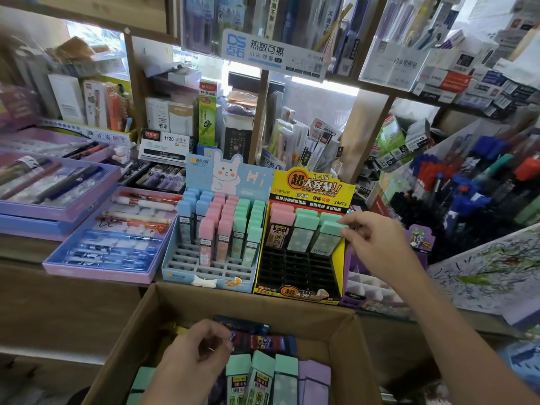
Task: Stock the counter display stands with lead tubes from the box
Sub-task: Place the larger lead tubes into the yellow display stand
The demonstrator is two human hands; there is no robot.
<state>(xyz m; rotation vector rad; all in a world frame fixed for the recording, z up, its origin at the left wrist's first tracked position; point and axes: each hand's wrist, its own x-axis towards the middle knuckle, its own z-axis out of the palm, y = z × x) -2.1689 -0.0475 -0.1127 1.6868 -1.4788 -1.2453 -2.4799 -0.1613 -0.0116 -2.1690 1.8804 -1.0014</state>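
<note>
Mint-capped rectangular plastic lead tube [331, 233] sits in the back right slot of the yellow-and-black cardboard display stand [295, 295], with the right hand [377, 244] grip pinching its cap. If it is pushed in crooked, it could jam or knock over the neighbouring tubes [304, 232].

I'm reading the yellow display stand [314, 185] header as 超大容量!!, with 1-10 above it and 2B/0.5MM MPR-2086 and 24PCS below. Just left of it, the blue display stand [228, 173] is showing "Hi". Behind it and further left, a white box [166, 143] is carrying 1120, and a green box [207, 112] G-5. High above the yellow stand, a hanging sign [271, 52] is reading DS — 热敏可擦.
</note>
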